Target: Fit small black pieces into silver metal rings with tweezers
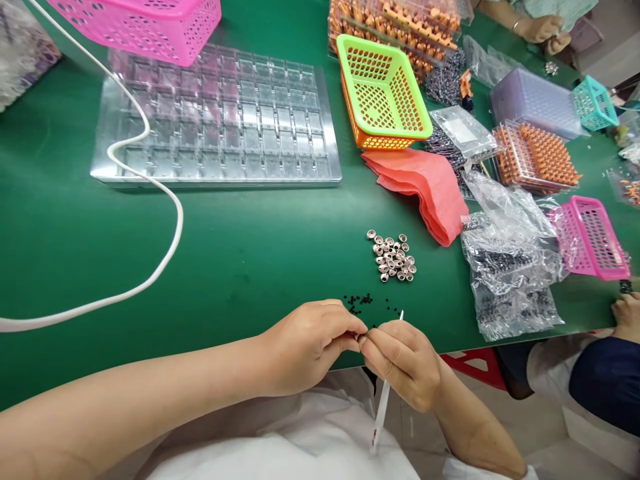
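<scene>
Wearer's two hands, one stick, one cable

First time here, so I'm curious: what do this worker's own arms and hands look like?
The left hand and right hand are ungloved, with no ring, watch or bracelet showing. The left arm is bare to the picture's edge; a white sleeve shows low on the right arm.
</scene>
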Action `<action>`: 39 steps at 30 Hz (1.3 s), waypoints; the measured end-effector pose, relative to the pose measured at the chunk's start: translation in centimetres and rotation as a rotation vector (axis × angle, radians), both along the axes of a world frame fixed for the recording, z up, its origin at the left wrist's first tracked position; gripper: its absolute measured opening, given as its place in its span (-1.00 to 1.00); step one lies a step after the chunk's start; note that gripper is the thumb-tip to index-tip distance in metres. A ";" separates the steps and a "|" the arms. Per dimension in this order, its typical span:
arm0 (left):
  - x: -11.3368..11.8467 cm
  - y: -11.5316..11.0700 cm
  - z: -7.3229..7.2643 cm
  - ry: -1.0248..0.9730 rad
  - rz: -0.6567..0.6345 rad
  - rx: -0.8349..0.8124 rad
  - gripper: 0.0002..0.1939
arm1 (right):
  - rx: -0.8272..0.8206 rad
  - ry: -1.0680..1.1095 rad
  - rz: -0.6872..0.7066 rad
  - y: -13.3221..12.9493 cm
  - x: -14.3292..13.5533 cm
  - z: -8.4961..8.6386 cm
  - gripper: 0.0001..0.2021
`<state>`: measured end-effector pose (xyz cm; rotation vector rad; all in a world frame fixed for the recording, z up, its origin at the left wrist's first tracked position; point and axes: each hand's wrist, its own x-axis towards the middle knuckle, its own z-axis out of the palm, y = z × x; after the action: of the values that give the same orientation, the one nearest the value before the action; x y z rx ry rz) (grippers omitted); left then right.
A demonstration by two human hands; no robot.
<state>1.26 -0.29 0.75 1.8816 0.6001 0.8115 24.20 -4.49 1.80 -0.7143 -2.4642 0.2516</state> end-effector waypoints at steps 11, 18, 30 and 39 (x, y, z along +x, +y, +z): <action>0.1 0.1 0.0 0.019 0.015 -0.005 -0.88 | 0.063 0.005 0.012 0.4 -0.1 -0.4 -0.76; 0.1 0.7 -0.3 0.054 0.022 -0.171 -0.88 | -0.034 0.017 -0.062 0.5 -0.2 -0.2 -0.72; 0.2 1.1 0.6 -0.044 -0.016 -0.585 -0.91 | -0.099 0.342 -0.346 -1.1 -0.8 -1.0 -0.66; 0.1 0.9 -0.1 -0.022 0.010 -0.324 -0.91 | -0.097 0.280 -0.259 -0.8 -0.5 -1.0 -0.65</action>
<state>1.38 0.60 0.67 1.5735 0.6836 0.6942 23.71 -5.32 0.84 -0.9604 -2.0826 0.3476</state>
